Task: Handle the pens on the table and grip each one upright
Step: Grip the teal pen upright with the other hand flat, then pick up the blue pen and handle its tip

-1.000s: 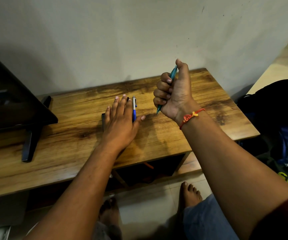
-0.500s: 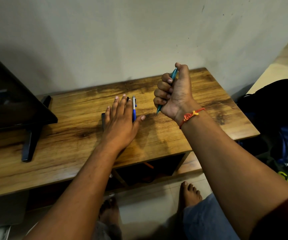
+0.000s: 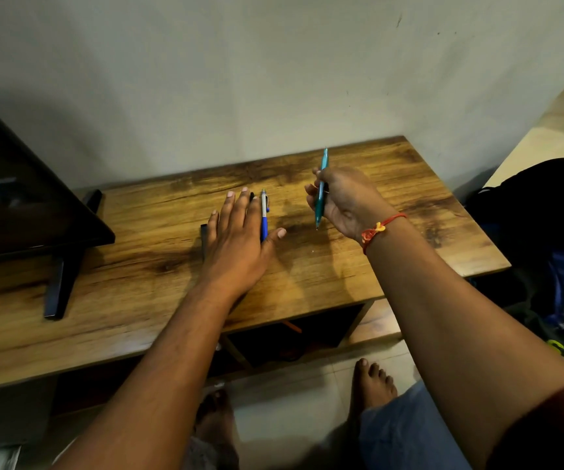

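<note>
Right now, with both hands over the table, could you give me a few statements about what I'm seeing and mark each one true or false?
1. The right hand holds a teal pen roughly upright, tip down. True.
2. The left hand is curled into a fist in the air. False: it lies flat on the table with its fingers straight.
3. A blue and white pen lies on the table beside the left hand's index finger. True.
4. The red thread is tied on the left wrist. False: it is on the right wrist.
</note>
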